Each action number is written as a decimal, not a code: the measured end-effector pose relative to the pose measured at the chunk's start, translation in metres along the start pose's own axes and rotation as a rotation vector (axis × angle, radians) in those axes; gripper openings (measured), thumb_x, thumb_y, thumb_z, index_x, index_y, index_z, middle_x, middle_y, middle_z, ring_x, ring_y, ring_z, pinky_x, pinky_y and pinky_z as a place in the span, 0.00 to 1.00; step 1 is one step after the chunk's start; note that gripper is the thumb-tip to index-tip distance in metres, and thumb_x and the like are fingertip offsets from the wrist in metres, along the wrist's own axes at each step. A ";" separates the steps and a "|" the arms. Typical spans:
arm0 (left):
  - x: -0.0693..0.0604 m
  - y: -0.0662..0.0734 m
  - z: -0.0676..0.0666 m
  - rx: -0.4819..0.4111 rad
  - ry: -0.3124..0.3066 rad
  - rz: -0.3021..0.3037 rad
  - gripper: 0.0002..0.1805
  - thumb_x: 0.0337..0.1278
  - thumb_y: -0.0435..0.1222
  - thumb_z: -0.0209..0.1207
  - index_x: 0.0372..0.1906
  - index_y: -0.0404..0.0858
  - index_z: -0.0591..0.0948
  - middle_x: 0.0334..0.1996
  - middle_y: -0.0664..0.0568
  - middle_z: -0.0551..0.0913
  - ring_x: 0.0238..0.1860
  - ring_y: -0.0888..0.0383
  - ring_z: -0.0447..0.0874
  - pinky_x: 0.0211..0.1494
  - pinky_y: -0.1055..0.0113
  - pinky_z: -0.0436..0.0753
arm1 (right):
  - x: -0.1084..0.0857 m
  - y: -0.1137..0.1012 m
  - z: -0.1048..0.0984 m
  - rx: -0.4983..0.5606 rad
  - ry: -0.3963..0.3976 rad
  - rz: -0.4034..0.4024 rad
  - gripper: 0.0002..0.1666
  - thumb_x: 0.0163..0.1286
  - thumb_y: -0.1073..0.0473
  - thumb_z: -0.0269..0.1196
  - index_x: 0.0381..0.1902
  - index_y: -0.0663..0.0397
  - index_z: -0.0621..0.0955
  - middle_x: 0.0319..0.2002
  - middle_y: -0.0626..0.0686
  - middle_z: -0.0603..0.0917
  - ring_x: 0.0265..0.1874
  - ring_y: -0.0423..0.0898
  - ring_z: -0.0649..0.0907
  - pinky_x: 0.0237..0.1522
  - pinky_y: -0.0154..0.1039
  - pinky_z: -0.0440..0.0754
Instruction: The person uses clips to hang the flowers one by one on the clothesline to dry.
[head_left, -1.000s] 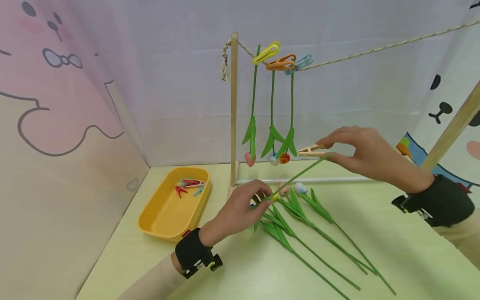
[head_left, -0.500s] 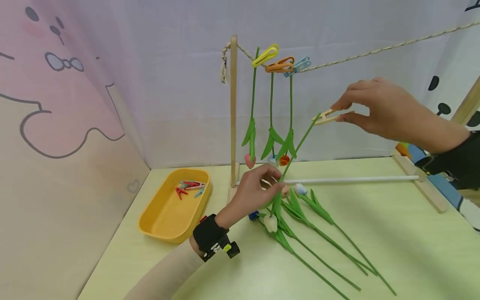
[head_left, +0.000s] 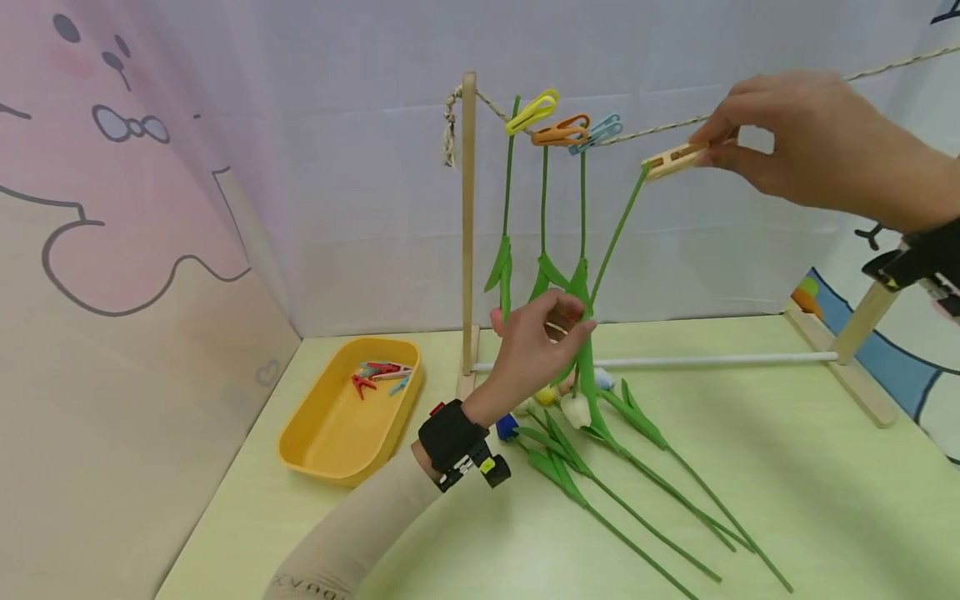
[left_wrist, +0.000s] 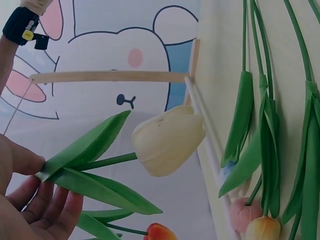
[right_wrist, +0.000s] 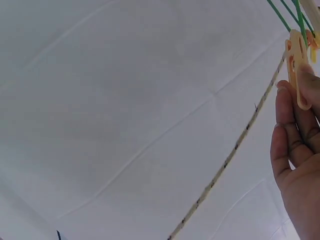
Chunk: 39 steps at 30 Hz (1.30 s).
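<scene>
Three tulips (head_left: pixel 544 200) already hung bloom-down on the rope (head_left: pixel 675 124) at 1 o'clock in the head view, one each under a yellow clothespin (head_left: pixel 534 112), an orange clothespin (head_left: pixel 561 131) and a light blue clothespin (head_left: pixel 597 133). A fourth, the white tulip (head_left: pixel 576 412), was in the air between the hands, its bloom low and its stem slanting up between 12 and 1 o'clock; it seemed partway to joining them. The left hand (head_left: pixel 536 346) pinched it by the leaves, while the right hand (head_left: pixel 813 137), at 2 o'clock, pinched a beige clothespin (head_left: pixel 671 160) whose nose met the stem's end. About five loose tulips (head_left: pixel 637 422) lay on the table (head_left: pixel 780 475) between 4 and 5 o'clock, so less than half of the flowers appeared to be up. Spare clothespins (head_left: pixel 382 368) remained in the yellow tray (head_left: pixel 300 433) at 8 o'clock.

The left wrist view showed thumb and fingertips pressed together at the leaf base, plus a red-orange bloom (left_wrist: pixel 160 232) at 6 o'clock that the left hand hid from the head camera. The right wrist view gave the pinch on the beige clothespin close up near 2 o'clock, with the rope climbing to it from 6 o'clock; whether rope and clothespin touched could not be told.
</scene>
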<state>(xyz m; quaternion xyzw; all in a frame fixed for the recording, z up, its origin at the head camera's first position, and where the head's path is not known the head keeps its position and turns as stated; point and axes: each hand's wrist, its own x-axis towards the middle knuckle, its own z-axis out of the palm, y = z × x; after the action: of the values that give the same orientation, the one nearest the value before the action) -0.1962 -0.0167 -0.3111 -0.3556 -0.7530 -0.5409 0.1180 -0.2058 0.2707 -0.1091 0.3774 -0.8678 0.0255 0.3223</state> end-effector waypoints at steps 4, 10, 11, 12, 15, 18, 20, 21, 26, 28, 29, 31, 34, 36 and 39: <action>0.011 0.001 0.002 0.011 0.049 0.036 0.12 0.69 0.34 0.64 0.52 0.33 0.80 0.43 0.47 0.84 0.41 0.59 0.85 0.48 0.71 0.84 | 0.015 0.006 -0.015 -0.011 -0.011 0.034 0.11 0.60 0.78 0.71 0.40 0.69 0.84 0.40 0.65 0.85 0.32 0.55 0.78 0.36 0.12 0.59; 0.025 0.002 0.006 0.014 0.093 0.064 0.12 0.71 0.35 0.64 0.53 0.34 0.80 0.45 0.47 0.84 0.42 0.58 0.85 0.49 0.72 0.83 | 0.039 0.017 -0.028 -0.012 -0.056 0.059 0.09 0.63 0.80 0.67 0.41 0.73 0.85 0.44 0.69 0.84 0.39 0.59 0.73 0.41 0.10 0.55; 0.027 0.002 0.007 0.013 0.097 0.063 0.12 0.71 0.35 0.63 0.53 0.35 0.80 0.46 0.46 0.84 0.42 0.58 0.85 0.49 0.72 0.83 | 0.043 0.019 -0.029 -0.013 -0.050 0.045 0.08 0.63 0.80 0.67 0.41 0.73 0.85 0.44 0.69 0.85 0.39 0.59 0.74 0.41 0.11 0.55; 0.029 0.002 0.007 0.007 0.100 0.059 0.12 0.71 0.35 0.64 0.53 0.34 0.80 0.46 0.46 0.83 0.42 0.57 0.85 0.49 0.72 0.83 | 0.047 0.021 -0.029 -0.010 -0.049 0.041 0.07 0.63 0.79 0.67 0.40 0.73 0.86 0.43 0.70 0.85 0.40 0.59 0.74 0.41 0.11 0.56; 0.033 0.003 0.008 -0.002 0.113 0.048 0.12 0.70 0.33 0.64 0.52 0.33 0.80 0.45 0.44 0.84 0.42 0.55 0.85 0.49 0.72 0.83 | 0.054 0.026 -0.029 0.002 -0.039 0.011 0.06 0.63 0.79 0.68 0.38 0.74 0.87 0.42 0.70 0.85 0.37 0.60 0.78 0.39 0.09 0.56; 0.037 0.002 0.009 0.000 0.126 0.030 0.12 0.69 0.33 0.65 0.51 0.33 0.80 0.45 0.43 0.84 0.41 0.54 0.86 0.49 0.73 0.83 | 0.059 0.032 -0.027 0.022 -0.032 -0.027 0.05 0.61 0.80 0.68 0.36 0.75 0.86 0.40 0.71 0.85 0.35 0.62 0.81 0.39 0.09 0.57; 0.038 0.002 0.010 0.006 0.137 0.021 0.12 0.68 0.33 0.65 0.51 0.33 0.80 0.45 0.44 0.84 0.41 0.54 0.86 0.49 0.73 0.83 | 0.060 0.035 -0.024 0.025 -0.045 -0.038 0.06 0.60 0.81 0.69 0.36 0.76 0.86 0.39 0.71 0.85 0.34 0.62 0.80 0.40 0.09 0.57; 0.039 0.001 0.011 0.007 0.143 0.017 0.12 0.68 0.33 0.65 0.51 0.32 0.80 0.45 0.44 0.84 0.41 0.54 0.86 0.49 0.73 0.83 | 0.060 0.037 -0.023 0.027 -0.056 -0.034 0.06 0.60 0.81 0.69 0.36 0.75 0.86 0.40 0.71 0.85 0.34 0.61 0.80 0.40 0.09 0.56; 0.042 -0.002 0.015 0.022 0.163 -0.024 0.12 0.68 0.34 0.65 0.51 0.33 0.81 0.45 0.45 0.85 0.40 0.56 0.86 0.47 0.74 0.82 | 0.061 0.040 -0.016 0.037 -0.130 0.030 0.07 0.63 0.79 0.67 0.39 0.74 0.87 0.41 0.69 0.85 0.36 0.58 0.77 0.38 0.08 0.57; 0.044 -0.004 0.018 0.020 0.171 -0.043 0.12 0.68 0.34 0.66 0.51 0.34 0.82 0.44 0.46 0.85 0.40 0.57 0.86 0.46 0.74 0.82 | 0.062 0.040 -0.014 0.052 -0.158 0.052 0.07 0.65 0.79 0.66 0.40 0.73 0.87 0.42 0.69 0.85 0.37 0.58 0.77 0.37 0.09 0.58; 0.044 -0.004 0.019 0.018 0.177 -0.052 0.12 0.68 0.34 0.66 0.51 0.34 0.82 0.44 0.46 0.85 0.39 0.58 0.85 0.45 0.74 0.82 | 0.062 0.040 -0.013 0.062 -0.174 0.061 0.07 0.65 0.78 0.66 0.41 0.73 0.86 0.42 0.69 0.85 0.37 0.59 0.77 0.36 0.09 0.59; 0.045 -0.005 0.022 0.010 0.189 -0.068 0.11 0.68 0.35 0.66 0.50 0.35 0.82 0.44 0.47 0.85 0.39 0.59 0.85 0.45 0.74 0.82 | 0.064 0.039 -0.012 0.072 -0.210 0.096 0.07 0.67 0.77 0.66 0.42 0.71 0.87 0.43 0.69 0.85 0.37 0.58 0.76 0.34 0.09 0.61; 0.046 -0.004 0.025 0.004 0.198 -0.094 0.11 0.68 0.35 0.66 0.50 0.35 0.82 0.44 0.47 0.85 0.39 0.60 0.84 0.44 0.74 0.82 | 0.065 0.038 -0.010 0.093 -0.258 0.131 0.07 0.69 0.74 0.66 0.43 0.69 0.87 0.43 0.68 0.86 0.38 0.59 0.76 0.32 0.10 0.65; 0.047 -0.004 0.028 0.009 0.196 -0.104 0.11 0.68 0.35 0.66 0.50 0.35 0.82 0.44 0.47 0.85 0.39 0.60 0.84 0.43 0.74 0.82 | 0.065 0.038 -0.008 0.093 -0.266 0.139 0.06 0.69 0.73 0.66 0.43 0.68 0.88 0.42 0.66 0.86 0.38 0.57 0.76 0.31 0.11 0.66; 0.048 -0.004 0.029 0.028 0.194 -0.107 0.11 0.68 0.35 0.66 0.50 0.35 0.82 0.44 0.48 0.85 0.39 0.60 0.84 0.43 0.74 0.81 | 0.066 0.036 -0.007 0.107 -0.267 0.137 0.06 0.69 0.73 0.67 0.42 0.67 0.88 0.41 0.66 0.87 0.38 0.57 0.77 0.31 0.12 0.67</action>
<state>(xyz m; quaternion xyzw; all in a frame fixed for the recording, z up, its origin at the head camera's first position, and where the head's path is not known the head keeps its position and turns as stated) -0.2270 0.0285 -0.2985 -0.2590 -0.7636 -0.5676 0.1662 -0.2603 0.2564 -0.0582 0.3339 -0.9241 0.0430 0.1810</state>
